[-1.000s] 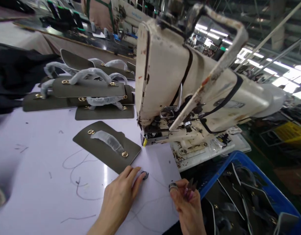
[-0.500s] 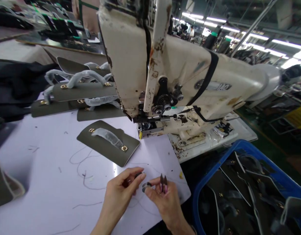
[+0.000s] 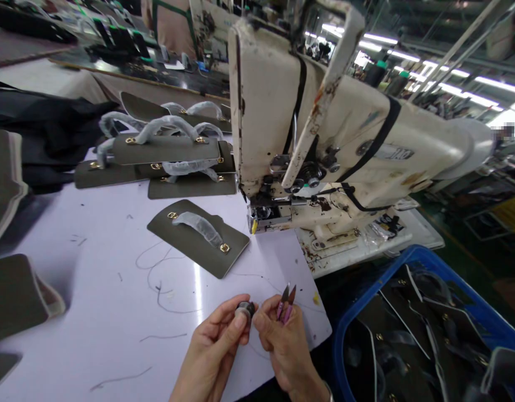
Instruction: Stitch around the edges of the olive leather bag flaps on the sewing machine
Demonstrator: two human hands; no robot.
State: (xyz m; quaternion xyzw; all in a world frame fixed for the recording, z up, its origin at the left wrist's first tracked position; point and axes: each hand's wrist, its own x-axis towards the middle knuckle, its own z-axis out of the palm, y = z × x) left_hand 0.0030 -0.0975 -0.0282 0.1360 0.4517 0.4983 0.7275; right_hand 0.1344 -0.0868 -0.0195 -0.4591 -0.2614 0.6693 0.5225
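Between the thumb and fingers of my left hand [image 3: 217, 340] is a small round metal bobbin case [image 3: 244, 308] with something dark in it, seemingly a bobbin. Close beside it, my right hand [image 3: 284, 343] has its thumb and forefinger pinched together; whether thread is between them I cannot tell. The same hand keeps a pair of thread snips [image 3: 287, 304] in its curled fingers, pink grips low and blades pointing up. Beyond both hands lies a grey-green bag panel [image 3: 198, 254] with a plastic-wrapped handle [image 3: 198, 228] and gold-coloured fittings.
A cream sewing machine [image 3: 265, 111] stands over the white table [image 3: 115, 312]. Several similar panels with wrapped handles [image 3: 169, 151] are piled at the back. On the right, a blue basket [image 3: 338, 335] holds more panels. Loose threads lie on the tabletop; folded grey-green pieces [image 3: 14, 296] sit at left.
The metal bobbin case has passed from my right fingers into my left hand, which held a small dark piece before. The snips have tilted right. The view has shifted left.
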